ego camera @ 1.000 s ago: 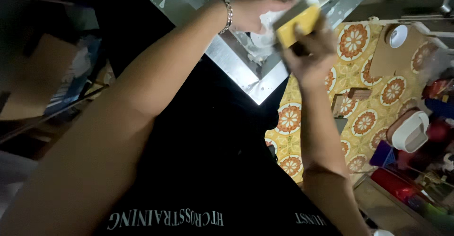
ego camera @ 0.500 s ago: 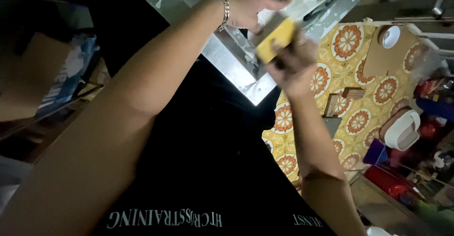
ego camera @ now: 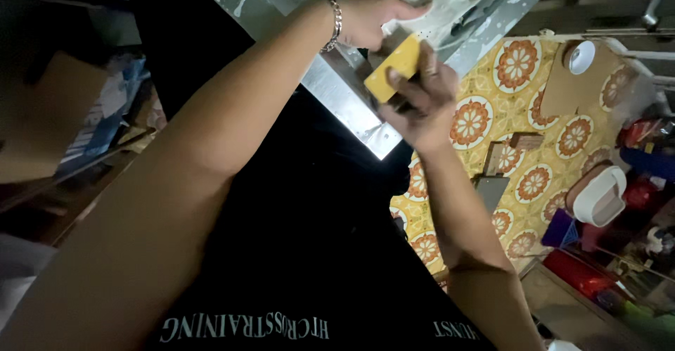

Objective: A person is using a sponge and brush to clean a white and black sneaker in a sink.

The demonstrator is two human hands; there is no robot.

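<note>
Yellow sponge (ego camera: 394, 77) sits pinched in my right hand (ego camera: 420, 101), just at the steel sink edge (ego camera: 344, 101); my left hand (ego camera: 365, 19) clamps a pale soapy dish (ego camera: 439, 10) over the basin. I'd judge firm, short strokes best, keeping that dish steady.

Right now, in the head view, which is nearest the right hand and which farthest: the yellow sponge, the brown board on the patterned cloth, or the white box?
1. Yellow sponge: held in the right hand, over the metal sink edge.
2. Brown board: farther right, on the patterned cloth.
3. White box: farthest, lower right by the cloth's edge.
</note>
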